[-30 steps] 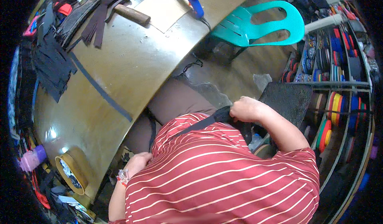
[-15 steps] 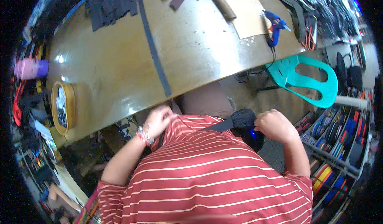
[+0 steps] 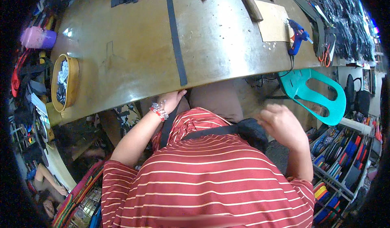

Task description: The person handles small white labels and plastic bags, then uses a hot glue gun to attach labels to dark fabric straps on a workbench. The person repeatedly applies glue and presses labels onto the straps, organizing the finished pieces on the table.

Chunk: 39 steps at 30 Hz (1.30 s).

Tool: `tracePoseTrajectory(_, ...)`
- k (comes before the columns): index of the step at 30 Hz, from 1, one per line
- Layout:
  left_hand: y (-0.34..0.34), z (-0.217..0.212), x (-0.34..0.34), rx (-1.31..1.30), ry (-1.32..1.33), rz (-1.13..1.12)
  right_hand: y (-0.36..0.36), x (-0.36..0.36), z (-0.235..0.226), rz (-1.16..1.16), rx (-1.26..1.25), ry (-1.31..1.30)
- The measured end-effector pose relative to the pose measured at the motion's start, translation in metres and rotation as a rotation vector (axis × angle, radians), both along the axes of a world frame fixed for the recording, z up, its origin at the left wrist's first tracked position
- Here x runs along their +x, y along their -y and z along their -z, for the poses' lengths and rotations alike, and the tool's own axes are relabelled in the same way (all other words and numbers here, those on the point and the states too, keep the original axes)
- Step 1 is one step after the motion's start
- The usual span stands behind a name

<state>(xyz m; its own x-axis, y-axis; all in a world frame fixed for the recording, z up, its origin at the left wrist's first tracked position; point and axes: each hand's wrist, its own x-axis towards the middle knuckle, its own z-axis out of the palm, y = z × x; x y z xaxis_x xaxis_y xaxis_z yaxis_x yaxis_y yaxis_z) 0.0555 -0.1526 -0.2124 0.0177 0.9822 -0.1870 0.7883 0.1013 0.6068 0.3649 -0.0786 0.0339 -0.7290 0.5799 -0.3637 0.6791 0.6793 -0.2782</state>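
Observation:
My left hand (image 3: pixel 172 99), with a beaded bracelet at the wrist, is at the table's front edge. Its fingers close on a black strap (image 3: pixel 167 124) that runs down to the left side of my waist. A black belt (image 3: pixel 211 132) crosses my striped red shirt to a dark pouch (image 3: pixel 252 133) at my right hip. Just above and right of that pouch, my right hand (image 3: pixel 280 122) hangs in the air with curled fingers; whatever may be in them is hidden. On the tabletop, a long dark strip (image 3: pixel 176 41) ends near my left hand.
The wooden table (image 3: pixel 134 61) bears a yellow basket (image 3: pixel 73 79), a blue glue gun (image 3: pixel 298 39), a tan board (image 3: pixel 273 21), a wooden-handled tool (image 3: pixel 250 3) and orange-handled scissors (image 3: pixel 326 57). A turquoise chair (image 3: pixel 333 106) stands right, before shelves of coloured materials (image 3: pixel 339 150).
My left hand has moved away from my waist to the table edge, drawing the black strap out. My right hand has come away from the pouch. The view has shifted so the table sits higher.

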Motion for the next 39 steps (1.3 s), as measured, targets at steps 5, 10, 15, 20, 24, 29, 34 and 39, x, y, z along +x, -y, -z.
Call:
tracePoseTrajectory(5, 0.011, -0.049, -0.011, -0.138, 0.115, 0.233, 0.006, -0.067, -0.06, -0.414, 0.024, -0.791)
tracePoseTrajectory(10, 0.019, -0.09, -0.027, -0.21, 0.18, 0.24, 0.026, -0.121, -0.063, -0.568, 0.331, -1.423)
tracePoseTrajectory(15, 0.063, -0.132, -0.049, -0.455, 0.379, 0.408, -0.001, -0.06, -0.06, -0.482, -0.172, -0.374)
tracePoseTrajectory(20, 0.103, -0.141, -0.043, -0.356, 0.571, 0.246, 0.006, -0.035, 0.06, -0.119, -0.294, 0.06)
tracePoseTrajectory(24, 0.109, -0.132, -0.028, -0.433, 0.494, 0.156, 0.026, -0.012, 0.091, 0.014, -0.275, 0.116)
tracePoseTrajectory(29, 0.109, -0.129, -0.029, -0.341, 0.433, 0.293, 0.033, -0.009, 0.089, -0.088, -0.133, 0.075)
tracePoseTrajectory(34, 0.11, -0.115, -0.024, -0.589, 0.673, 0.11, 0.037, -0.012, 0.092, -0.071, -0.198, 0.249)
tracePoseTrajectory(39, 0.111, -0.091, -0.007, -0.515, 1.023, -0.101, 0.039, 0.005, 0.079, -0.146, -0.383, 0.406)
